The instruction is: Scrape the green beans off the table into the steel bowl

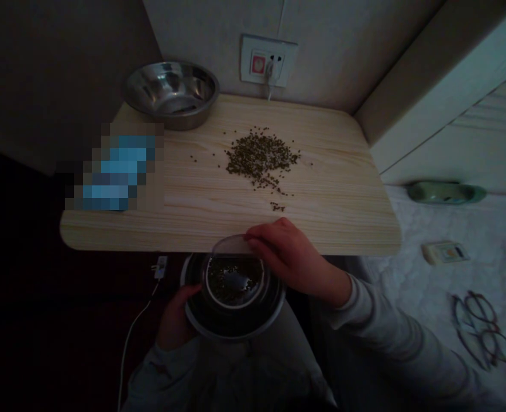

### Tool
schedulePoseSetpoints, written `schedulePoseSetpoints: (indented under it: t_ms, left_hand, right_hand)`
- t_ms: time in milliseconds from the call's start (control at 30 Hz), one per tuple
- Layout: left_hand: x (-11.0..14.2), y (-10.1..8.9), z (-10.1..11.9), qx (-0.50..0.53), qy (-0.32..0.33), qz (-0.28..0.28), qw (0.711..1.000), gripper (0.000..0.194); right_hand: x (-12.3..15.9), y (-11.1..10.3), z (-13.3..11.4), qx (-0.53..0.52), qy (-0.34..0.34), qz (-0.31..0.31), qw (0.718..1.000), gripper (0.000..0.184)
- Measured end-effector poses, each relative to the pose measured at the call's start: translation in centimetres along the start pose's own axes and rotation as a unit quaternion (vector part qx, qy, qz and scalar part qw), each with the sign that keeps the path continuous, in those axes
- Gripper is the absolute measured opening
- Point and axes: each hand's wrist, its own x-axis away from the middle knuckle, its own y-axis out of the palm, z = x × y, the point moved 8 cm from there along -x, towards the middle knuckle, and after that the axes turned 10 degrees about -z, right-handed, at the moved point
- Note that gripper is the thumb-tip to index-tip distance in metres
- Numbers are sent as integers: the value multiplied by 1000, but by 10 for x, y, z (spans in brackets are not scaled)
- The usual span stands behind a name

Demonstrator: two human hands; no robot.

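Observation:
A scattered pile of small dark green-brown beans (261, 154) lies on the pale wooden table (334, 200). Below the table's front edge, over my lap, is a round bowl with a pale rim and dark inside (236, 331). My left hand (176, 317) is closed on its left side. Over this bowl sits a clear round container (229, 245), with small beans showing through it inside a pale ring. My right hand (287, 254) pinches the clear container's rim at the table edge, thumb and fingers together. Whether the container touches the bowl I cannot tell.
A steel basin (171, 94) stands at the table's back left. Nearer is a blurred-out bright blue screen (119, 171). A plug sits in the wall socket (269, 62). A white cable (126, 337) hangs at left. Glasses (476, 326) and a green case (446, 193) lie at right.

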Motion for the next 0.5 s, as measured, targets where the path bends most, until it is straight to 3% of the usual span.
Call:
schedulePoseSetpoints:
  t_ms: [133,233,300,400,500]
  left_hand:
    - [11,21,5,48,-82,-3,996,21]
    - [19,37,13,71,-99,-29,992,25]
    - [25,47,6,103,-158,-45,981,29]
    - [34,60,-10,144,-260,-79,952,39]
    - [34,64,-14,153,-262,-102,947,39]
  right_hand:
    - [18,-20,15,-12,32,59,998,20]
    - [32,-47,53,-24,118,146,982,20]
    - [39,-61,76,-41,142,198,969,21]
    - [43,-69,96,-29,168,216,961,21]
    - [42,-65,100,-27,175,199,964,21]
